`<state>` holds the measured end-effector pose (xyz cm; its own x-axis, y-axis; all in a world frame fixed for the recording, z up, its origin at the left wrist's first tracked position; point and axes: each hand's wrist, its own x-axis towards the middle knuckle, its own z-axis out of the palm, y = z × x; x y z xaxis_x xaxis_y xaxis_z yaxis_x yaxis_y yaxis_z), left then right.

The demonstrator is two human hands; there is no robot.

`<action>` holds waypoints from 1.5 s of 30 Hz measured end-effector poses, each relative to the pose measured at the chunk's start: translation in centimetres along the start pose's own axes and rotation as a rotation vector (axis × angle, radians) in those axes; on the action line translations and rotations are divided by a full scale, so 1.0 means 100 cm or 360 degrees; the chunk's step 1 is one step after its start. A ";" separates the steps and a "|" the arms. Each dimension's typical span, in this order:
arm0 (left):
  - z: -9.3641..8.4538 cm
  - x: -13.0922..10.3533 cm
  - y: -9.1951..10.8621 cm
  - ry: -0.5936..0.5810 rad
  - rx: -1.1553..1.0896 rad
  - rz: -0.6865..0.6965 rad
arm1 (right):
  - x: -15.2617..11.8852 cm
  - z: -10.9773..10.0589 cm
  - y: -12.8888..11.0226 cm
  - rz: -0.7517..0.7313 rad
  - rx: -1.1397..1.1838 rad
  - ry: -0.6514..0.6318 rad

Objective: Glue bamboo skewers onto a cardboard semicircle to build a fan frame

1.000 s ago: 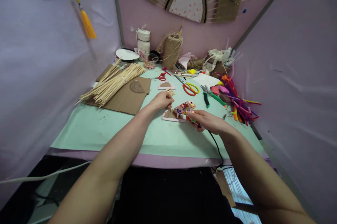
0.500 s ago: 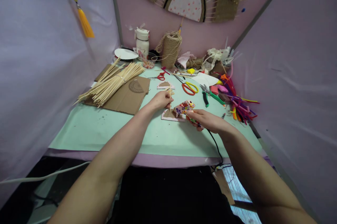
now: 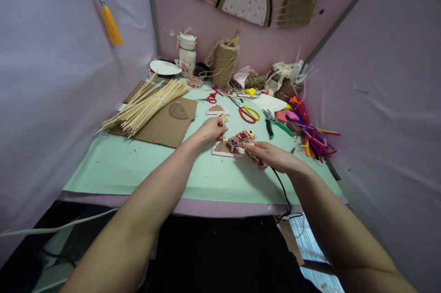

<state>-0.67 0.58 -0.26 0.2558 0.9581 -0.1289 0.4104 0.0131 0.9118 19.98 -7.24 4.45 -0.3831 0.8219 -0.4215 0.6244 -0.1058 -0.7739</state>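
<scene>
My left hand (image 3: 213, 129) is closed on several thin wooden sticks (image 3: 224, 121). One of them points down to a half-round cardboard piece (image 3: 220, 147) with a white and pink rim, lying on the table. In my right hand (image 3: 267, 155) is a hot glue gun (image 3: 242, 139) with a colourful flower pattern, its black cord trailing off the front edge. Its front end is over the cardboard piece, close to the stick; whether they touch I cannot tell. A second half-round cardboard piece (image 3: 217, 109) lies just beyond my left hand.
A bundle of wooden sticks (image 3: 155, 104) lies on cardboard (image 3: 165, 134) at the left. Scissors (image 3: 250, 114), pliers (image 3: 270, 125) and pipe cleaners (image 3: 310, 132) lie right. Behind stand a twine spool (image 3: 224, 63) and a white bottle (image 3: 187, 54).
The camera view has shifted slightly. Both hands keep nearly the same place, with the sticks and the glue gun still held over the cardboard piece.
</scene>
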 end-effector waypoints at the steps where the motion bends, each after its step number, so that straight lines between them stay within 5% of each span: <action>1: 0.000 0.000 0.000 -0.0002 0.0007 0.0002 | 0.000 0.000 0.000 -0.0002 -0.0005 0.0003; 30: -0.001 -0.001 0.002 -0.0017 0.0010 -0.0011 | 0.007 -0.002 -0.006 0.0011 -0.0106 0.0040; 45: 0.006 0.008 0.004 0.0101 0.0015 -0.0017 | -0.019 0.021 0.039 -0.0095 0.0659 0.0586</action>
<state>0.21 1.19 -0.26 0.1953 0.9742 -0.1133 0.4213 0.0210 0.9067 21.73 -10.33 1.24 -0.1005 0.9666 -0.2357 0.2609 -0.2030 -0.9438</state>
